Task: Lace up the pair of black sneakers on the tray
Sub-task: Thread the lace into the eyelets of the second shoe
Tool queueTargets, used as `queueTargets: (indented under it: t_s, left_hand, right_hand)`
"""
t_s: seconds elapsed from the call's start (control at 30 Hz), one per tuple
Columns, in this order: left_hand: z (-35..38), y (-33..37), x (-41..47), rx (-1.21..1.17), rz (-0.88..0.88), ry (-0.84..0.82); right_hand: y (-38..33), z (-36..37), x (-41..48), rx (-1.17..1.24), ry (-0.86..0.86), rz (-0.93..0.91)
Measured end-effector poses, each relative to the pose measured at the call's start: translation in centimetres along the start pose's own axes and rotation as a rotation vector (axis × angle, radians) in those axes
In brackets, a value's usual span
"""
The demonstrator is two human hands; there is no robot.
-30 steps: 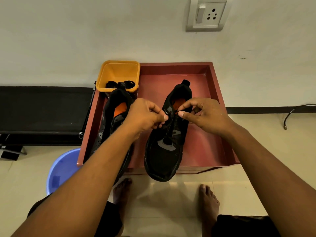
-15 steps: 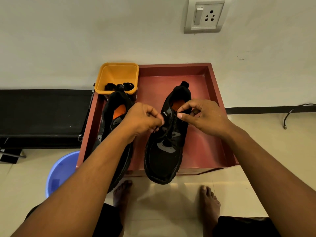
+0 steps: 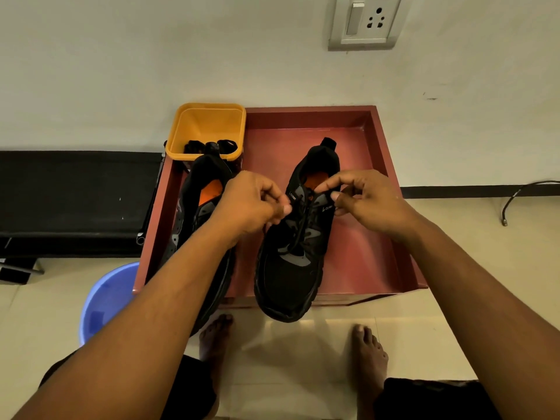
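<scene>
Right sneaker (image 3: 288, 274) sat on the tray (image 3: 363, 256), toe past its near edge; we logged left hand (image 3: 251, 204) and right hand (image 3: 368, 204) each in a pinch grip on the lace (image 3: 299, 237) near the top eyelets. Uneven pull, we judged, could unthread an end.

Home interior — wall socket (image 3: 365, 21), tiled floor (image 3: 454, 268), plastic bucket (image 3: 103, 301)
</scene>
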State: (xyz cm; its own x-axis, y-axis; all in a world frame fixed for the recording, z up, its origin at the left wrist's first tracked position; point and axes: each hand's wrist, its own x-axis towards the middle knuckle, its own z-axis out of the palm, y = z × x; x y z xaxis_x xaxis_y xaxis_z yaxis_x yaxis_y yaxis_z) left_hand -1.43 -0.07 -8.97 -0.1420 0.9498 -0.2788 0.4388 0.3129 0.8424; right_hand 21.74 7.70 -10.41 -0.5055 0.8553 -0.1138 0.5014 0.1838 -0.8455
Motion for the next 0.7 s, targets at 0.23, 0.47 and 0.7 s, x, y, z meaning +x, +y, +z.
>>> queueTargets:
  t_s: [0.23,0.47,0.7]
  left_hand:
    - [0.5,0.3,-0.4,-0.038,0.023,-0.006]
    - [-0.3,0.0,-0.2,0.000,-0.050,-0.055]
    - [-0.5,-0.6,0.0,0.141,-0.033,-0.034]
  right_hand:
    - [0.1,0.1,-0.2,0.064,0.023,-0.052]
    - [-0.4,-0.2,-0.8,0.112,0.137,-0.051]
    - [0.0,0.1,-0.5,-0.048,0.187,-0.115]
